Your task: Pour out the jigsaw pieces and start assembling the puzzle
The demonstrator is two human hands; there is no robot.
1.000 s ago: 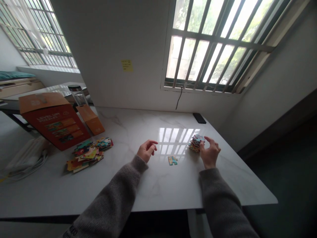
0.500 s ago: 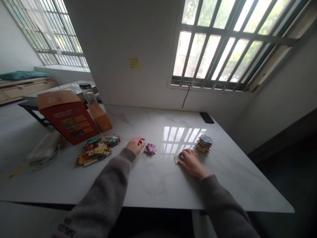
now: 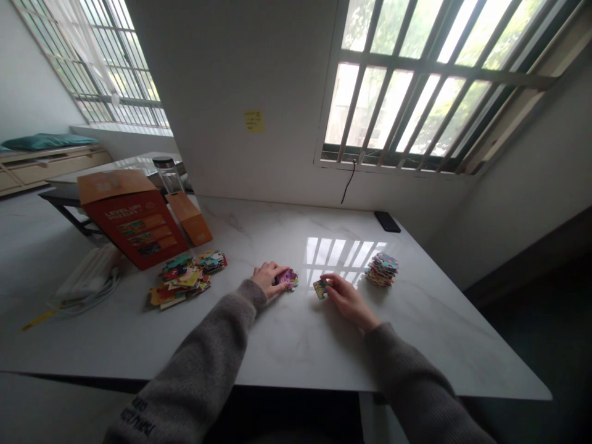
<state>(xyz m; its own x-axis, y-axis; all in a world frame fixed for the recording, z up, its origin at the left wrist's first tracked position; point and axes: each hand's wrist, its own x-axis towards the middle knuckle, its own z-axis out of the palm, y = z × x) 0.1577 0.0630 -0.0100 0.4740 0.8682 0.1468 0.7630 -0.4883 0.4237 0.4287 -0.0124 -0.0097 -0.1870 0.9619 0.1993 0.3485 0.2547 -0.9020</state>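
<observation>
My left hand (image 3: 269,279) closes around the left side of a small stack of purple puzzle pieces (image 3: 288,279) on the white marbled table (image 3: 287,339). Its thumb and fingers touch the stack's edges. Just to the right, my right hand (image 3: 345,296) pinches a teal and yellow puzzle piece (image 3: 320,288) between thumb and fingers, tilted up off the tabletop. A taller stack of puzzle pieces (image 3: 382,270) stands to the right of that hand. Left of my left hand lies a loose heap of mixed puzzle pieces (image 3: 185,280).
At the left stand a red puzzle box (image 3: 143,228) and a smaller orange box (image 3: 190,219), with a glass bottle (image 3: 169,176) behind. A white power strip with cable (image 3: 87,280) lies at far left. A black phone (image 3: 387,222) rests near the back right edge.
My left hand has moved right and taken hold of the purple stack. My right hand has lifted its puzzle piece off the table and shifted left with it.
</observation>
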